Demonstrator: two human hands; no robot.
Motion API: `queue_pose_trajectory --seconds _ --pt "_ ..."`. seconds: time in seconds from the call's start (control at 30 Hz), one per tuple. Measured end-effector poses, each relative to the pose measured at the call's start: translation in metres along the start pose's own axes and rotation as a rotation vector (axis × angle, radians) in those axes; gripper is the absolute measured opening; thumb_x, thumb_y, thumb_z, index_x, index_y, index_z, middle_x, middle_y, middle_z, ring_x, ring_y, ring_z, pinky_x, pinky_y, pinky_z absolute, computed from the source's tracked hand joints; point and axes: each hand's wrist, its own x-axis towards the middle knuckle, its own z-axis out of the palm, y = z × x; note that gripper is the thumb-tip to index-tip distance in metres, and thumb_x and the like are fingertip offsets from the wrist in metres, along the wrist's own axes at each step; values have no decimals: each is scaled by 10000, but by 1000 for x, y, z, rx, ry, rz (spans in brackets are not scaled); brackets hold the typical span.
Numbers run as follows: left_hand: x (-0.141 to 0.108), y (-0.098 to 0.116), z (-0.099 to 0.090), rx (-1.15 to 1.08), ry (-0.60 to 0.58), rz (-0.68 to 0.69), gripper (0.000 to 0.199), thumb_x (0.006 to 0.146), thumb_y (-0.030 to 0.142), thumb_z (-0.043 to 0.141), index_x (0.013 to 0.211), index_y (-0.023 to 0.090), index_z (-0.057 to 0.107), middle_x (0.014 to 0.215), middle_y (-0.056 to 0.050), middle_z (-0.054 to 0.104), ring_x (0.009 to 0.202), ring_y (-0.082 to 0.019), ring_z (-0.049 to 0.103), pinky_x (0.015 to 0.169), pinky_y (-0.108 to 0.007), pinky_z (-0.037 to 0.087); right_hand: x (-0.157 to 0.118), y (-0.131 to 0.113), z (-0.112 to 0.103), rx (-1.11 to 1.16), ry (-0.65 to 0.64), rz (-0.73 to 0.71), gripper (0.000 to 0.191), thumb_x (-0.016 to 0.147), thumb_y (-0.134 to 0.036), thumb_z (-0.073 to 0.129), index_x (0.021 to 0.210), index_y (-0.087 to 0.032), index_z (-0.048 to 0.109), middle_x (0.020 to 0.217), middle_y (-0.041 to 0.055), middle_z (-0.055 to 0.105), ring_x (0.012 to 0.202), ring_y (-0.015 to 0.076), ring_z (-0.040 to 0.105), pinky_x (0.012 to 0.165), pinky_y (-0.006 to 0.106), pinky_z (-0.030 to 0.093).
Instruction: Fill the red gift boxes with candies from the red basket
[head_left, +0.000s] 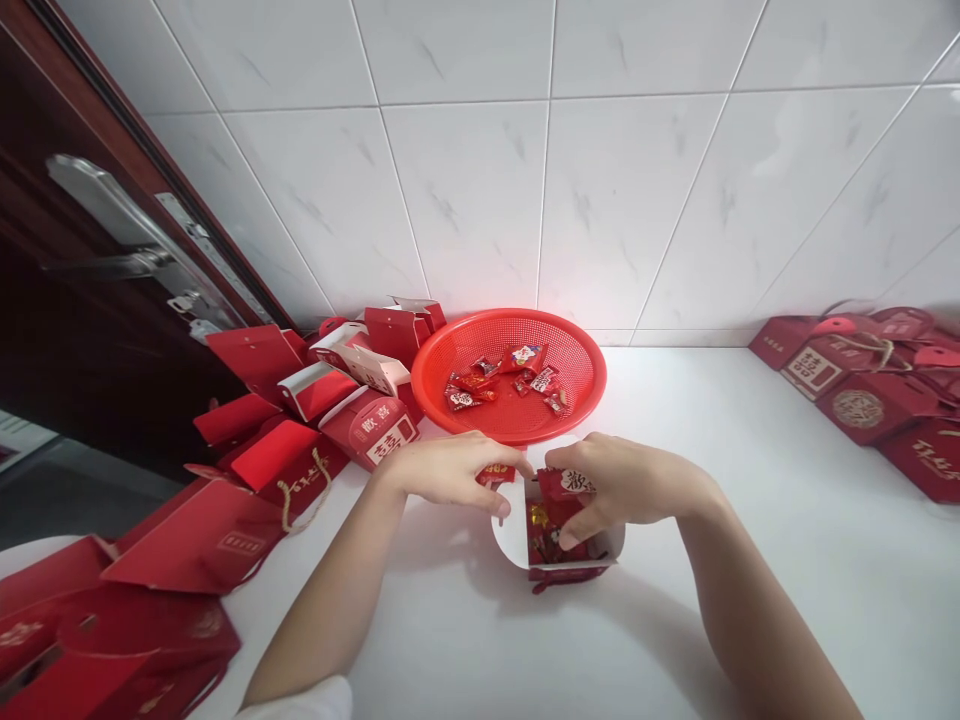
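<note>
An opened red gift box (571, 575) with white inner flaps stands in front of me, with red and gold wrapped candies (541, 520) inside. At its right side, my right hand (626, 485) is closed on a red candy packet (564, 484) with a large dark character on a white patch, over the box opening. My left hand (457, 468) is at the box's left flap, thumb and fingers curled around another red candy packet (496, 473); its fingers partly hide that packet. Just beyond both hands sits a red plastic basket (510, 318) holding several wrapped candies (523, 357).
Several open red boxes (289, 450) crowd the left side of the white table (450, 640). Closed red boxes (862, 385) are grouped at the right. A tiled wall (480, 200) rises behind the basket, and a dark door (97, 330) with a metal handle is at the left.
</note>
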Motion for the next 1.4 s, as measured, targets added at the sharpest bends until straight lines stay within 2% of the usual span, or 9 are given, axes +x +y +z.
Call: queue_pose_trajectory --seconds 0.2,0.47,0.67,0.83,1.0,1.1,1.2,1.3,1.4 --pt "1 -2 0 34 -6 46 419 828 376 695 1234 277 664 1004 -7 657 982 -214 581 784 -240 411 -3 5 0 152 99 -179 100 938 -231 554 975 -191 637 801 10 655 652 142 562 566 242 403" --pt "-1 8 -3 40 -27 -31 449 806 350 710 1246 269 667 869 19 603 869 -182 582 708 -226 394 -4 -2 0 39 -142 -150 192 892 -102 549 932 -195 712 639 -40 611 513 103 475 503 222 325" --pt "-2 9 -1 5 55 -31 570 781 364 741 1328 271 614 937 10 649 883 -189 599 732 -234 420 -6 3 -3 88 -3 -261 213 911 -119 557 1054 -185 700 848 17 734 674 143 626 602 236 428" --pt "-4 13 5 -147 252 17 813 784 312 752 1516 337 399 1060 -7 698 796 -182 634 711 -274 486 -8 6 -1 152 174 -245 117 948 -253 588 1019 -182 649 913 50 740 772 184 680 641 269 488" --pt "-1 16 14 -407 375 166 976 799 283 763 1591 410 207 1584 -60 403 1137 -262 637 875 -356 566 -6 1 -1 226 389 -212 110 907 -274 650 920 -210 562 905 33 727 778 187 685 661 293 517" --pt "2 22 19 -468 407 218 1013 799 255 764 1602 410 167 1683 -29 208 1407 -322 445 1000 -392 545 -4 -2 -1 272 475 -167 118 898 -275 660 900 -219 556 839 20 726 726 184 671 640 302 518" --pt "4 26 23 -506 404 250 1031 815 248 750 1608 415 112 1707 -12 106 1498 -328 312 1045 -405 528 -2 -4 -2 399 476 -186 39 907 -202 624 923 -215 591 815 12 754 729 178 699 676 307 539" --pt "6 27 26 -519 400 266 1057 830 271 750 1609 421 52 1688 -40 187 1486 -310 341 1057 -412 513 -1 -4 -2 493 492 -247 58 909 -167 600 866 -206 611 785 7 754 722 168 714 704 303 549" --pt "6 26 26 -513 410 226 1088 840 304 754 1611 406 -6 1503 -87 489 1266 -269 578 1013 -426 525 -5 -3 -4 475 550 -275 116 893 -165 606 784 -205 609 756 0 728 713 157 695 699 285 540"
